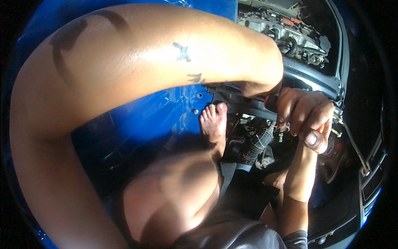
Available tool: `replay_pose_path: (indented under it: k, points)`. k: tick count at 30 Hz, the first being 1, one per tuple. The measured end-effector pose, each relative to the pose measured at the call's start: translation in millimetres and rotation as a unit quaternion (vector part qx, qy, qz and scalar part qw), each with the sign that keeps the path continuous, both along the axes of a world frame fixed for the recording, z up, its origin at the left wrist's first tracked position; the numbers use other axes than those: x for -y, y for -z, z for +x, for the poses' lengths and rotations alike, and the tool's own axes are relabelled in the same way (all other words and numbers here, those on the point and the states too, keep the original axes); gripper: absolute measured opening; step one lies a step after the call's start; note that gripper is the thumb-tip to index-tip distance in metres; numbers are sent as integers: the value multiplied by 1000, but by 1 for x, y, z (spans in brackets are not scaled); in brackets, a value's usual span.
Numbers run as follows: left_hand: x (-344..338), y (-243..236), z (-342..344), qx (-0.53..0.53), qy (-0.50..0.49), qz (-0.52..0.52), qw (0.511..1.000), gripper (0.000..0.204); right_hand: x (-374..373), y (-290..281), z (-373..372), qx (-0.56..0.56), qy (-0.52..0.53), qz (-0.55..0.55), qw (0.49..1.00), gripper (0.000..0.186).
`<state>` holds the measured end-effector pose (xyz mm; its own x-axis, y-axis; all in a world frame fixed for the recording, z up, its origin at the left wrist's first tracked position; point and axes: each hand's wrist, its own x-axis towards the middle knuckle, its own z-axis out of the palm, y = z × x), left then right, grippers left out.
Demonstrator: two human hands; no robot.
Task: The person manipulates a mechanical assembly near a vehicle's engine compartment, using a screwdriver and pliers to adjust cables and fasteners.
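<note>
My left arm arches across the upper view, with my left hand point(264, 74) bent down at the metal crossmember beside the engine; its fingers are mostly hidden. Just below it, my right hand point(306, 112) is wrapped round a dark tool handle point(271, 102) with orange on it, the far end out of sight. Beyond the hands sits the engine point(282, 33), with hoses and a metal cover. A ribbed hose point(259, 143) and other car parts show below the handle.
My bare foot point(213, 124) stands on a blue painted panel point(137, 112) with small bolts or holes. My bare knee point(166, 191) is folded in the lower middle. Dark body panels and a thin metal rod point(354, 147) run down the right side.
</note>
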<state>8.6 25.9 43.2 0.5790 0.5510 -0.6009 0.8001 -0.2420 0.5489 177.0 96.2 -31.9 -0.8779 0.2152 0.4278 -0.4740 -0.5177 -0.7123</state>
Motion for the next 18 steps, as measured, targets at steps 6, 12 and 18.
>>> replay_pose_path:
  k: [6,12,18]
  points:
    - [-9,-2,-2,-1,4,-15,1000,22,3,1,-3,-16,-21,-3,1000,29]
    - [-23,10,-16,-16,47,-75,996,24,-4,6,-6,-4,-65,20,998,25]
    - [-72,31,-26,10,89,-192,977,26,-16,-8,-19,18,-92,16,995,31]
